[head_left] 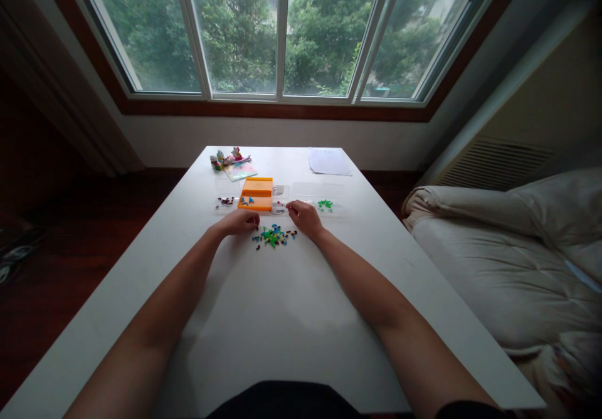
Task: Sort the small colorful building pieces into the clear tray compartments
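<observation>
A mixed pile of small plastic building bricks (273, 236), mostly green with blue, yellow and dark ones, lies on the white table. My left hand (239, 221) is at the pile's left edge with its fingers curled together; whatever they hold is too small to name. Past the pile on the right, my right hand (305, 217) has its fingertips pinched over a clear compartment (281, 190) with a few tiny pieces. An open orange box (258, 185) with blue bricks (247, 201) stands between and beyond the hands. Dark bricks (226, 201) and green bricks (325, 205) sit in clear trays on either side.
Small colourful assembled figures (230, 158) and a pastel sheet (241, 170) lie at the table's far left. White paper (329, 160) rests at the far right. A pale sofa (508, 262) stands right of the table (291, 331), and a window is ahead.
</observation>
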The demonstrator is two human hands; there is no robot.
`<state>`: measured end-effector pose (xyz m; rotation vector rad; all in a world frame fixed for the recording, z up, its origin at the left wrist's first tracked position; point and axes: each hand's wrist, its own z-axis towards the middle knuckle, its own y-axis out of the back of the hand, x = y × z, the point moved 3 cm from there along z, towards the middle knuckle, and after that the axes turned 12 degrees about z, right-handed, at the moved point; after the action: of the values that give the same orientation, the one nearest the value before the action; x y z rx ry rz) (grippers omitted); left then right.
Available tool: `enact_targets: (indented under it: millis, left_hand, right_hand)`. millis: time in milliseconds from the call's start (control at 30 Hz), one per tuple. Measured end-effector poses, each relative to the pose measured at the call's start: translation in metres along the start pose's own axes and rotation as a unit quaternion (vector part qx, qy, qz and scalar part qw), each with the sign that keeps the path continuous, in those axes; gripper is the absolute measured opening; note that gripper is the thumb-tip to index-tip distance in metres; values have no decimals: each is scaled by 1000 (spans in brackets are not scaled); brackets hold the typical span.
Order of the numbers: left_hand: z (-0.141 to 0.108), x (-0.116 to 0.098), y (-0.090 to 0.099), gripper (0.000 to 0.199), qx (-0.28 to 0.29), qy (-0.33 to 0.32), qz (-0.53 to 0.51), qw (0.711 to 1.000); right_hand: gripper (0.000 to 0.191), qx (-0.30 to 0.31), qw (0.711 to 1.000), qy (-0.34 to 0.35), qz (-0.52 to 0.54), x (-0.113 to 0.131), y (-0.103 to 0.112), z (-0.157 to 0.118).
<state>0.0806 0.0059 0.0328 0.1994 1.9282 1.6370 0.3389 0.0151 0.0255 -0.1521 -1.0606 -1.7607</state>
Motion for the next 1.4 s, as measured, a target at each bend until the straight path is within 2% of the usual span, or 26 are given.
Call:
enact_targets:
  millis: [200, 367, 433, 533, 667, 733, 800, 1033, 1133, 1200, 1267, 1400]
  left_hand:
    - [-2, 8, -3, 23, -1, -28, -15, 999]
    - [1, 11, -5, 21, -37, -33, -30, 998]
    - [2, 15, -3, 21, -79, -27, -50, 995]
    - [-1, 25, 6, 23, -196, 18, -79, 977]
    - [-14, 44, 20, 25, -356, 152, -87, 918]
    - [-20, 54, 24, 24, -395, 215, -85, 889]
    - [-26, 63, 24, 24, -410, 262, -81, 870]
    - [-37, 82, 20, 27, -407, 350, -54, 842]
    - [-37, 83, 22, 28, -395, 362, -45, 843]
    - [-34, 80, 24, 30, -374, 339, -41, 862]
    - [-28, 74, 27, 31, -330, 285, -38, 899]
    - [-15, 48, 27, 30, -170, 117, -36, 978]
  right_hand:
    - [19, -2, 1000, 0, 1, -1, -1, 0]
    - [18, -2, 1000, -2, -3, -3, -2, 0]
    - [18, -4, 1000, -3, -5, -4, -2, 0]
    - [18, -4, 1000, -1, -6, -4, -2, 0]
    - [17, -4, 1000, -1, -3, -3, -1, 0]
    - [17, -3, 1000, -3, -2, -2, -1, 0]
    - [18, -3, 1000, -5, -2, -2, -1, 0]
    - [18, 1, 1000, -9, -4, -1, 0, 0]
    - [19, 3, 1000, -10, -7, -1, 0, 0]
    - [19, 1, 1000, -8, -7, -1, 0, 0]
    - [19, 1, 1000, -8, -6, -1, -1, 0]
    - [18, 2, 1000, -10, -2, -1, -1, 0]
